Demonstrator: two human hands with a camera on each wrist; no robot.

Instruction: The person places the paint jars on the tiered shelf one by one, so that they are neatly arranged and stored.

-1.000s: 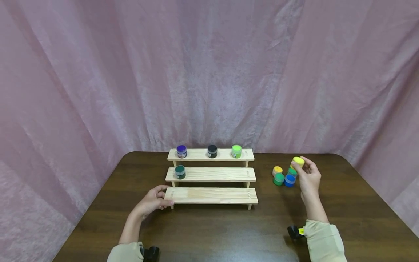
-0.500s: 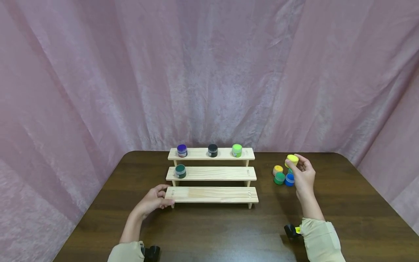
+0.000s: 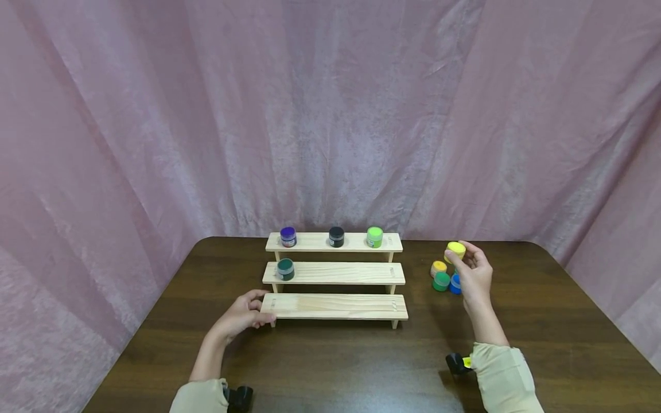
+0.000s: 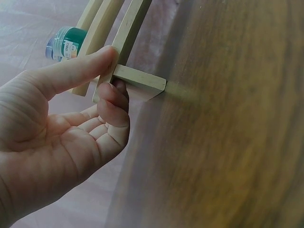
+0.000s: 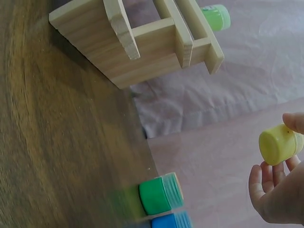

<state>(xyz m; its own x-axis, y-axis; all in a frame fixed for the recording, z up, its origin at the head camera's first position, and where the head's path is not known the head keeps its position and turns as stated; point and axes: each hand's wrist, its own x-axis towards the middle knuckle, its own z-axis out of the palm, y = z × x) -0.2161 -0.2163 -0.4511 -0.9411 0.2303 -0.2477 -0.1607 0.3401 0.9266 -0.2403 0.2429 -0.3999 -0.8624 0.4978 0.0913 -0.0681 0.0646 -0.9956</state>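
Observation:
My left hand (image 3: 240,315) grips the left end of the lowest step of a three-tier wooden rack (image 3: 335,307); in the left wrist view the thumb lies on the board with fingers curled under it. My right hand (image 3: 475,275) pinches a yellow paint jar (image 3: 455,250) between thumb and fingers, raised above the jars on the right. Below it stand an orange-yellow jar (image 3: 438,268), a green jar (image 3: 441,281) and a blue jar (image 3: 455,284). Another green jar is mostly hidden behind the right hand.
On the rack's top step stand a purple jar (image 3: 288,237), a black jar (image 3: 336,237) and a light green jar (image 3: 374,237). A dark green jar (image 3: 286,269) is at the left of the middle step. A pink curtain (image 3: 330,115) hangs behind the brown table (image 3: 335,367).
My right hand has moved left and slightly up with the yellow paint jar, now partly covering the jars behind it. The left hand keeps its grip on the rack.

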